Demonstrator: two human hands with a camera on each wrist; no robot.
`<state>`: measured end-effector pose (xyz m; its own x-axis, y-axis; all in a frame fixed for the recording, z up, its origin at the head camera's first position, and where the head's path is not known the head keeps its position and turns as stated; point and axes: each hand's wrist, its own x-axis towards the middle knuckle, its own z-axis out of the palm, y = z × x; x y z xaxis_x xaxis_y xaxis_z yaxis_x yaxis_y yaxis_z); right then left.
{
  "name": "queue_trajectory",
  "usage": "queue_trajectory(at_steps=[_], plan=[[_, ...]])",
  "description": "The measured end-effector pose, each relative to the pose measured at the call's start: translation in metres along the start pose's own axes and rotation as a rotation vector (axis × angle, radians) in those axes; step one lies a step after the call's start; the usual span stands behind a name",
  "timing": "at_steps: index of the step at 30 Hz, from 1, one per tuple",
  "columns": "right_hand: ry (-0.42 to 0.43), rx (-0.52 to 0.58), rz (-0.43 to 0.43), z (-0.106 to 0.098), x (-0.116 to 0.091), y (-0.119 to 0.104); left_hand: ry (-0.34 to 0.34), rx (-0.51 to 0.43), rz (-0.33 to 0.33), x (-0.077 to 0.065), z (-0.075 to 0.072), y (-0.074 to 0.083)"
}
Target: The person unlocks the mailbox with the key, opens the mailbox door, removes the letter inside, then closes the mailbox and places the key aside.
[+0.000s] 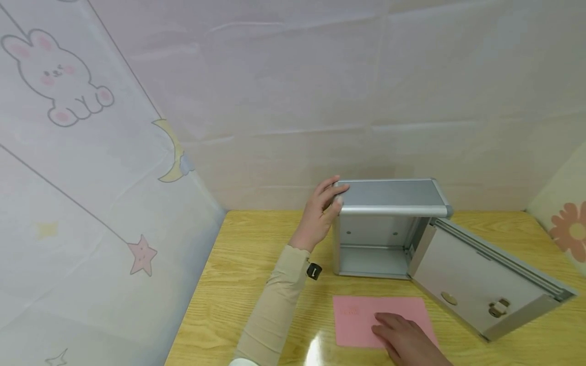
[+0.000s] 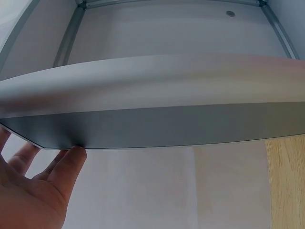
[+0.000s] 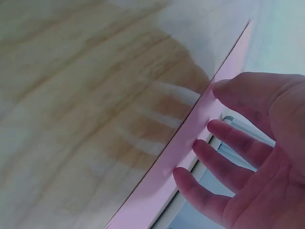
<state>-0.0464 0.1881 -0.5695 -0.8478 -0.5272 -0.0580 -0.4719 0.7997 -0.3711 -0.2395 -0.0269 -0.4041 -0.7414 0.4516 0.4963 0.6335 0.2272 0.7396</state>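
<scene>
A grey metal box with silver edges stands near the back of the table, its front door swung wide to the right. My left hand rests on the box's upper left corner, fingers spread over the edge. In the left wrist view, fingertips of the left hand touch the grey panel's edge. A flat pink paper piece with faint red print lies before the box. Over it, my right hand has its fingers extended; in the right wrist view, the right hand's fingertips are at the pink surface.
The box's inside shows bare walls and a floor. A latch and a round metal piece sit on the door's inner face. Behind the wooden table hangs a pale printed cloth.
</scene>
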Motion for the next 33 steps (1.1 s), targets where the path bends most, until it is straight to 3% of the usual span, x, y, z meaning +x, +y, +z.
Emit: queue_trajectory(at_steps=[6, 14, 20, 29, 33], plan=[[0.055, 0.014, -0.019, -0.002, 0.008, 0.002, 0.003, -0.006, 0.003, 0.000, 0.000, -0.001], [0.075, 0.046, 0.075, -0.004, 0.017, 0.002, 0.006, -0.008, 0.005, 0.000, 0.001, -0.002], [0.116, 0.029, 0.048, -0.004, 0.019, 0.006, 0.012, -0.013, 0.005, 0.001, 0.002, -0.003], [0.052, 0.018, 0.021, -0.013, 0.020, 0.005, 0.003, -0.019, 0.008, 0.001, 0.001, -0.004], [0.136, -0.011, -0.037, -0.024, 0.017, 0.002, -0.004, -0.035, 0.000, 0.001, 0.000, 0.005]])
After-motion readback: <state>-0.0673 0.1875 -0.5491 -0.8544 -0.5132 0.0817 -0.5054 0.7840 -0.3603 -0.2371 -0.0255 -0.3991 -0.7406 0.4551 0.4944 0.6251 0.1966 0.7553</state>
